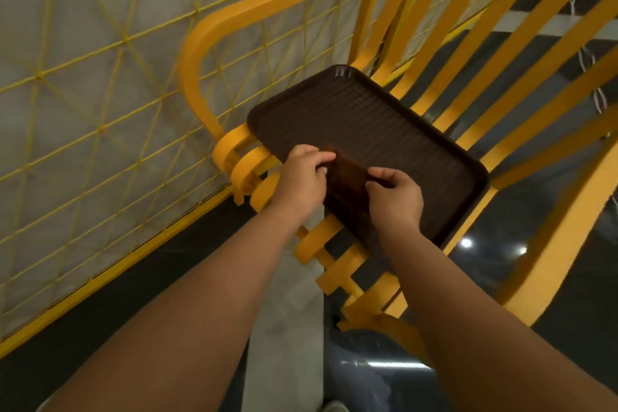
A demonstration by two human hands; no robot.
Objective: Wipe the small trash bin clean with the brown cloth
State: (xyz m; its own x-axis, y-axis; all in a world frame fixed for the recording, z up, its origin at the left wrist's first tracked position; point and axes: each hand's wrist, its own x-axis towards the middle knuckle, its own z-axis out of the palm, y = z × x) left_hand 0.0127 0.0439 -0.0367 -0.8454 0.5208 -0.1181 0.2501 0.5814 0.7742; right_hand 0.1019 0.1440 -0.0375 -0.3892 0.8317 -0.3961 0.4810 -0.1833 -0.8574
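A dark brown cloth (346, 179) lies blurred on a dark brown ribbed tray (374, 124) that rests on a yellow slatted chair seat. My left hand (301, 177) pinches the cloth's left edge. My right hand (394, 197) pinches its right edge. Both hands are over the tray's near end. No trash bin shows in this view.
The yellow chair (468, 110) has a curved armrest (214, 43) on the left and long slats running to the upper right. A yellow wire-mesh fence (83, 94) stands on the left. The dark floor (568, 261) below shines with light spots.
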